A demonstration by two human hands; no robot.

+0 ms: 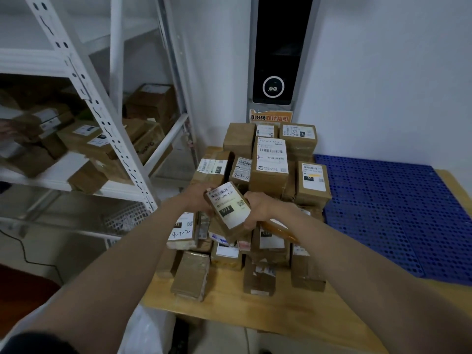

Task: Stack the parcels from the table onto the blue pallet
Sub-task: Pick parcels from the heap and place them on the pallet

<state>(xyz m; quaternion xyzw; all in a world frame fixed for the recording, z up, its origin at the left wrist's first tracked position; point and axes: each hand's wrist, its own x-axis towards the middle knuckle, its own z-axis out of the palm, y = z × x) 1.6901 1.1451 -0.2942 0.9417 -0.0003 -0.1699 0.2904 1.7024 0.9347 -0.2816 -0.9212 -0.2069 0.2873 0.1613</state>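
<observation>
My left hand [198, 198] and right hand [261, 208] grasp one brown parcel [229, 210] by opposite edges, fingers curled round it. It is tilted, just above the pile of parcels [269, 172] on the bench [229, 310]. Its label shows 032 in a black box. Handwriting noted in the pile: 4-3-2 parcel [182, 232], 4-3-11 parcel [241, 172]. The blue pallet [383, 200] lies right of the pile.
</observation>
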